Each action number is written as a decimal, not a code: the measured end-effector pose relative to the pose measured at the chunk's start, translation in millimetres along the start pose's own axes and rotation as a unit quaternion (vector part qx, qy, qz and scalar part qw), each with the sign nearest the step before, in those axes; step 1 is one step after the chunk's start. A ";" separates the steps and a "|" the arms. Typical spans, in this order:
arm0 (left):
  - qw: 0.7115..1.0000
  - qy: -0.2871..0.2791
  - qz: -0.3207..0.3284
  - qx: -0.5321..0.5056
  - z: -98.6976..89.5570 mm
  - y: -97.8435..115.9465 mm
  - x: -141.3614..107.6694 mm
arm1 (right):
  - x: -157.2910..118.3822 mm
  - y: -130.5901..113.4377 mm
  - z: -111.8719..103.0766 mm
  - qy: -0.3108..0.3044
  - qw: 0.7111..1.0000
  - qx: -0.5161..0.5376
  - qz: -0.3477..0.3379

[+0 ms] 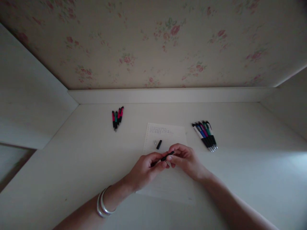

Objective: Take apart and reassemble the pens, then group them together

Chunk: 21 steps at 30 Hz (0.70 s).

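Over a sheet of paper, my left hand and my right hand meet around a dark pen part. The fingers of my left hand pinch its left end, and those of my right hand close on its right end. Just beyond the fingers a short black grip piece lies on the paper. Beside it, to the left, is a small silvery tip. Handwritten lines run across the top of the sheet.
Several pens with pink and green barrels lie at the back left of the white desk. To the right, several pens with white, blue, purple and green barrels lie side by side. A flowered wall rises behind.
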<state>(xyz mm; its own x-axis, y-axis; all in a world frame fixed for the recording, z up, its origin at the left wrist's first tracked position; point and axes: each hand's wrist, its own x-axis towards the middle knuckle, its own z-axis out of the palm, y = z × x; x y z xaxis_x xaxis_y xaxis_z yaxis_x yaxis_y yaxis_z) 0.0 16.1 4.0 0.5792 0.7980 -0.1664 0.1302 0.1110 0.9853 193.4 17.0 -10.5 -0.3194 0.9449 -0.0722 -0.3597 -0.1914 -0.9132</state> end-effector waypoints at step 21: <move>1.000 0.004 -0.017 0.021 1.7 2.2 -2.9 | -1.0 1.7 9.8 -0.009 0.997 -0.050 -0.050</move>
<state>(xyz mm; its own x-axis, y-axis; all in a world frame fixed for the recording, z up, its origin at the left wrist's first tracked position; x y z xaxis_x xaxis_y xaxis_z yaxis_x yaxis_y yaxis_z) -0.1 13.0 6.5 0.5672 0.7994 -0.1983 0.1822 0.1130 0.9767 184.6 13.0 -8.0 -0.3012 0.9531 0.0280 -0.3019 -0.0675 -0.9509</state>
